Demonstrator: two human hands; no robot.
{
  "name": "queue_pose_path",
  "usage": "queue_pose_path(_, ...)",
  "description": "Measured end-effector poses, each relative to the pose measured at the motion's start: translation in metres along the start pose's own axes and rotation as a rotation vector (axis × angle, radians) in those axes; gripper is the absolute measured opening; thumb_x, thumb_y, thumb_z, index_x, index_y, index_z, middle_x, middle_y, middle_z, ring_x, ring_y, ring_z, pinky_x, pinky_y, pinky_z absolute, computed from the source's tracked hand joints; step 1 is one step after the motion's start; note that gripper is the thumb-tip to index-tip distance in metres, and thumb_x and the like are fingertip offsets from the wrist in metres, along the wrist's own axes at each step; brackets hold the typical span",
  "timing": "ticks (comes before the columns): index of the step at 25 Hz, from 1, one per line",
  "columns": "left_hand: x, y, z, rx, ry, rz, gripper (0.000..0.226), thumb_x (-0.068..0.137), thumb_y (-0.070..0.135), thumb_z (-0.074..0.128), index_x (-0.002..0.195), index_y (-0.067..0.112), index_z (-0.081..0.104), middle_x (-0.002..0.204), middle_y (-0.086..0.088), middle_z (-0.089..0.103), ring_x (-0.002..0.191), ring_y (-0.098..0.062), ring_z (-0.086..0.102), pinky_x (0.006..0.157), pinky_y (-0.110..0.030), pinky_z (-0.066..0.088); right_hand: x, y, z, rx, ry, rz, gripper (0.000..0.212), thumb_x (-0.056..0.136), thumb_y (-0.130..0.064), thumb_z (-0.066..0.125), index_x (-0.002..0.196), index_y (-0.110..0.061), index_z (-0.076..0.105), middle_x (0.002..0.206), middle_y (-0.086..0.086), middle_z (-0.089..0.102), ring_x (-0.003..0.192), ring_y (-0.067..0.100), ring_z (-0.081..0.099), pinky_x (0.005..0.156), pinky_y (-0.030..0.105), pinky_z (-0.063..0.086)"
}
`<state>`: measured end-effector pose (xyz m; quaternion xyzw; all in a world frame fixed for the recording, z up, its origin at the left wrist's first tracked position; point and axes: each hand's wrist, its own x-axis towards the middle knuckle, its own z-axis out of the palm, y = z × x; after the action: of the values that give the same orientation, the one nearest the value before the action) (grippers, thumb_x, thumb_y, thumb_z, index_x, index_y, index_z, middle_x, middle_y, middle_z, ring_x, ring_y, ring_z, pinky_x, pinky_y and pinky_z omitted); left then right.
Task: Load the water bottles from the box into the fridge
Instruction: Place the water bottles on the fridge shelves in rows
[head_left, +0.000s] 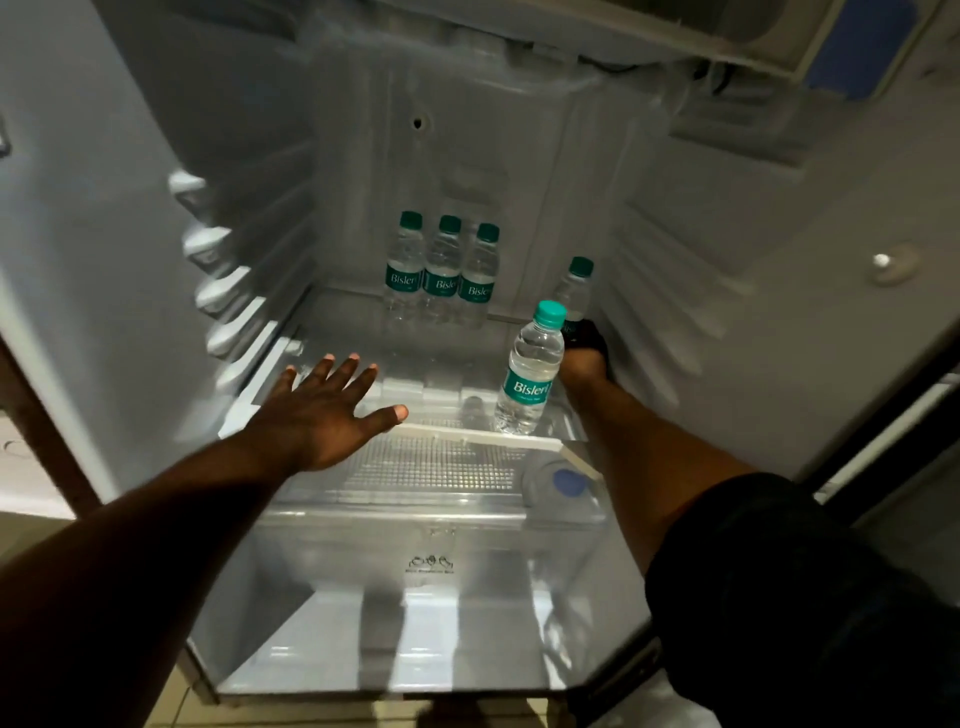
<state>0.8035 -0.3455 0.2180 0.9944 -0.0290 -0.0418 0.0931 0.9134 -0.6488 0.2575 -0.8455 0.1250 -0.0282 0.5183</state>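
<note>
The fridge (457, 130) stands open and is only thinly stocked so far. Its side walls are bare of shelves apart from the rails, and everything loaded sits on the one glass shelf (363, 467) above the clear drawer (415, 597). At the left, the left grip (322, 410) is spread wide with fingers straight. It holds nothing and hovers over, or rests lightly on, the front left of the shelf; I cannot tell which. Behind it, against the back wall, a row of three bottles (442, 270) stands upright and shoulder to shoulder, green caps on, and these look finished with. To the right and nearer the front edge, a fourth bottle (530, 374) stands upright on its own, apart from the row. Behind that, near the right rear corner, a fifth bottle (574, 291) leans slightly, and the right grip (584, 358) is curled round its lower part. The fourth bottle partly hides the fingers, so whether the hand is setting the fifth down or only steadying it is unclear. So four bottles seem placed and one is in hand, and much of the shelf is free. The box is out of view, so how many bottles remain to be brought cannot be told. Most likely the loading is in its early part.
</note>
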Motion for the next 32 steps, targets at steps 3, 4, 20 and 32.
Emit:
queue_pose_path(3, 0.001, 0.001, -0.001, 0.012, 0.001, 0.000, 0.111, 0.067, 0.098, -0.004, 0.160, 0.039, -0.002, 0.168, 0.009, -0.012, 0.155, -0.017, -0.012, 0.123, -0.051, -0.007, -0.018, 0.003, -0.009, 0.107, 0.167, -0.092, 0.032, 0.091, -0.016, 0.074, 0.120, -0.007, 0.064, 0.129, 0.015, 0.065, 0.116, 0.029, 0.062, 0.107, 0.043, 0.047)
queue_pose_path(4, 0.001, 0.001, -0.002, 0.013, -0.001, -0.003, 0.111, 0.066, 0.098, -0.004, 0.160, 0.038, -0.002, 0.168, 0.009, -0.012, 0.155, -0.017, -0.012, 0.123, -0.051, -0.007, -0.027, 0.007, -0.013, 0.146, 0.178, -0.090, 0.043, 0.087, -0.016, 0.078, 0.126, -0.005, 0.062, 0.129, 0.014, 0.066, 0.117, 0.031, 0.062, 0.107, 0.046, 0.047)
queue_pose_path(20, -0.003, 0.002, -0.004, -0.001, -0.001, 0.012, 0.107, 0.073, 0.094, 0.001, 0.161, 0.034, -0.001, 0.169, 0.003, -0.010, 0.156, -0.022, -0.010, 0.122, -0.054, -0.006, -0.112, 0.037, -0.034, 0.115, 0.174, -0.128, 0.062, 0.072, -0.002, 0.088, 0.128, -0.006, 0.060, 0.126, 0.010, 0.069, 0.113, 0.029, 0.066, 0.103, 0.045, 0.052)
queue_pose_path(32, 0.002, 0.001, 0.000, 0.011, 0.010, 0.012, 0.104, 0.076, 0.093, 0.002, 0.161, 0.034, 0.000, 0.169, 0.003, -0.010, 0.155, -0.022, -0.010, 0.122, -0.054, -0.006, -0.115, 0.043, -0.032, 0.161, 0.132, -0.165, 0.059, 0.072, -0.008, 0.090, 0.124, -0.012, 0.062, 0.120, 0.002, 0.071, 0.100, 0.018, 0.068, 0.086, 0.028, 0.052)
